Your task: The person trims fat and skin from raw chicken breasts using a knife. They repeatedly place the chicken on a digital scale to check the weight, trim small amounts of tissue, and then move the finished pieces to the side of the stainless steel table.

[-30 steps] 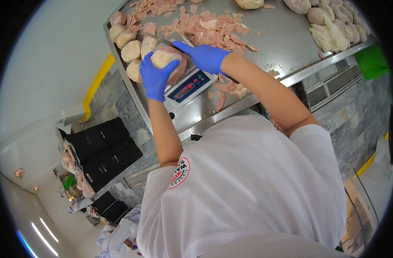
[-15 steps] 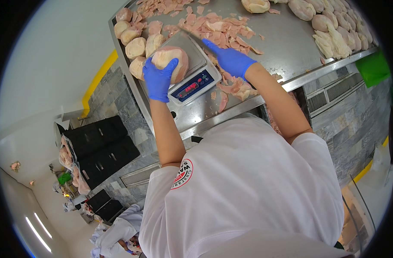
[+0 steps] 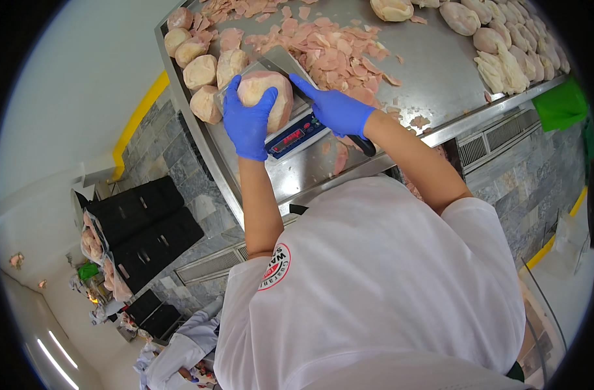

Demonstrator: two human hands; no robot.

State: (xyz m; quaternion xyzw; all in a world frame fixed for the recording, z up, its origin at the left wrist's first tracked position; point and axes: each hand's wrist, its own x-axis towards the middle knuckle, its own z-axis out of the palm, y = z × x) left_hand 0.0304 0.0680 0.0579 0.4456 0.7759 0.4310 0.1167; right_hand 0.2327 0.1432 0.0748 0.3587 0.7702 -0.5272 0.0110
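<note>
Right hand (image 3: 339, 110), half a second ago over the scraps (image 3: 339, 55) beyond the scale (image 3: 297, 133), now back beside it, gripping a knife (image 3: 359, 143); left hand (image 3: 248, 120) clasps the chicken (image 3: 268, 97) on the scale.

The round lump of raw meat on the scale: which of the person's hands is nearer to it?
Left. The left hand grips the meat lump on the scale; the right hand is just beside it, holding a cleaver.

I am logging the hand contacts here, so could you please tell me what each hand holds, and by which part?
The left hand cups the pale meat lump on the scale by its left side. The right hand grips the cleaver by its dark handle.
</note>
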